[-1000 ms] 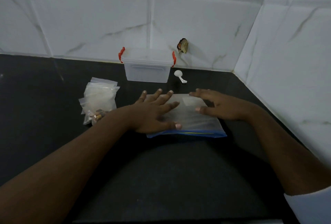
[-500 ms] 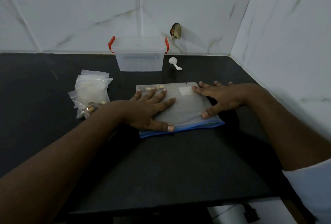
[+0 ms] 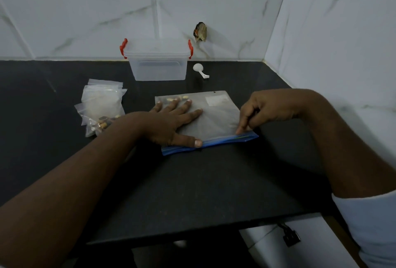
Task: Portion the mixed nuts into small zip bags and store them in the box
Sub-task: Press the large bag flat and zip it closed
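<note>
Newly, the zip (image 3: 225, 140) is pinched by the right hand (image 3: 267, 109), the bag (image 3: 216, 117) flattened by the spread left hand (image 3: 171, 121): sealing likely.

Counter (image 3: 203, 182): flat black, no pattern. Wall tiles (image 3: 85, 10): white w/ thin grey marble veins. Box (image 3: 158, 68): clear, frosted-looking; red latches (image 3: 123, 47) both ends. Scoop (image 3: 198, 68): white. Big zip bag (image 3: 216, 122): clear, reads grey over the black; blue strip (image 3: 225, 140) along near edge; white label (image 3: 216, 100). Nuts (image 3: 182, 97) inside: pale tan. Small bags (image 3: 100, 100): clear, milky where stacked; contents brown & tan. Sleeve (image 3: 375, 225): white. Scrap on wall (image 3: 201, 31): brown, bit of orange.
</note>
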